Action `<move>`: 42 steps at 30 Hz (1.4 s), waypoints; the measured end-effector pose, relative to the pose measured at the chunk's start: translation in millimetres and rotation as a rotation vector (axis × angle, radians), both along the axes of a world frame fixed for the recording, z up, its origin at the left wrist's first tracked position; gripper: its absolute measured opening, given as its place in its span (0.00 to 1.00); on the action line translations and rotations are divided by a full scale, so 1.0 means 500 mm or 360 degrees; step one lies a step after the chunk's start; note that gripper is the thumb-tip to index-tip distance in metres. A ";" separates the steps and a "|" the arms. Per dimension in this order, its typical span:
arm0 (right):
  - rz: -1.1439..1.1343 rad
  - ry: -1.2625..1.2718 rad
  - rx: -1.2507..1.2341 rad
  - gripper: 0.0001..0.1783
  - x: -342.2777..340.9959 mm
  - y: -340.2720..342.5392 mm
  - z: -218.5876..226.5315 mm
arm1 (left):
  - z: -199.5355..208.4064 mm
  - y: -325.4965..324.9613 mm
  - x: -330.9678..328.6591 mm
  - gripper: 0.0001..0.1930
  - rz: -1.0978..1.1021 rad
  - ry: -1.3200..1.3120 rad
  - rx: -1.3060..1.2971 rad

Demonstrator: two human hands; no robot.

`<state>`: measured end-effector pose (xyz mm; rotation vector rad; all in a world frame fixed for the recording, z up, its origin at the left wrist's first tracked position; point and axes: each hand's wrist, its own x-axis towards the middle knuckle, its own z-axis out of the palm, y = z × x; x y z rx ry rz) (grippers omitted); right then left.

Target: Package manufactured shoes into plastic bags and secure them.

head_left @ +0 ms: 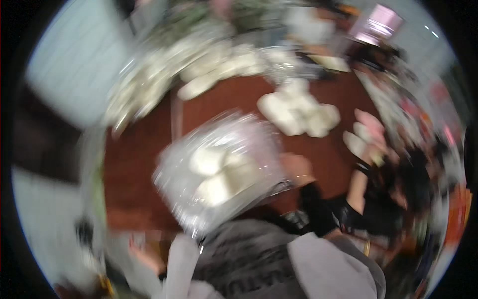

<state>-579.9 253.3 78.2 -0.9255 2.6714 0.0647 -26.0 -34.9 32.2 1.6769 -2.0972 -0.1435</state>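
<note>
Over the red-brown tabletop [134, 192], the clear plastic bag [178, 172] with cream-white pieces [217, 191] inside sits just left of the nearer right hand [297, 166], long axis slanting away rightward, the left hand [149, 255] well apart, blur hiding whether either's fingers are closed

In the middle of the frame, the bag [266, 144] is before you, over the surface [134, 189], with what look like slippers [215, 192] in it. Your right fingers [290, 163] are at its right edge; your left fingers [138, 250] are at lower left, beyond the surface's near edge. Behind the bag, right of centre, lies a pile [294, 109]. A row [149, 84] curves from upper left along the far edge. At right are another person's fingers [377, 143].
</note>
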 end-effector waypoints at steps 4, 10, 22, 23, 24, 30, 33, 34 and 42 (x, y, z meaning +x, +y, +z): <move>0.0471 -0.0209 -0.1197 0.14 0.054 -0.141 -0.093 | -0.049 -0.041 -0.292 0.23 -0.0487 -0.0192 -0.0286; 0.0201 -0.0487 -0.0931 0.16 0.233 -0.278 -0.125 | -0.158 -0.061 -0.529 0.25 -0.1155 -0.0188 -0.0443; -0.0374 -0.0640 -0.1276 0.27 0.313 -0.288 -0.100 | -0.227 -0.143 -0.631 0.28 -0.1514 -0.0327 -0.0485; -0.0477 -0.0574 -0.1224 0.28 0.310 -0.273 -0.050 | -0.235 -0.152 -0.630 0.28 -0.1497 -0.0338 -0.0467; -0.0467 -0.0573 -0.1218 0.28 0.302 -0.255 -0.023 | -0.240 -0.158 -0.639 0.29 -0.1513 -0.0358 -0.0473; 0.0350 0.0098 -0.0816 0.25 0.176 -0.160 0.010 | -0.192 -0.121 -0.653 0.28 -0.1472 -0.0220 -0.0285; 0.0885 -0.0007 -0.0194 0.20 0.106 -0.165 0.005 | -0.170 -0.117 -0.641 0.27 -0.1501 -0.0423 -0.0517; 0.1036 -0.0060 -0.0086 0.19 0.087 -0.187 -0.001 | -0.177 -0.126 -0.632 0.27 -0.1449 -0.0432 -0.0505; 0.1664 -0.0155 0.0500 0.18 0.043 -0.346 -0.016 | -0.105 -0.083 -0.629 0.27 -0.1469 -0.0439 -0.0237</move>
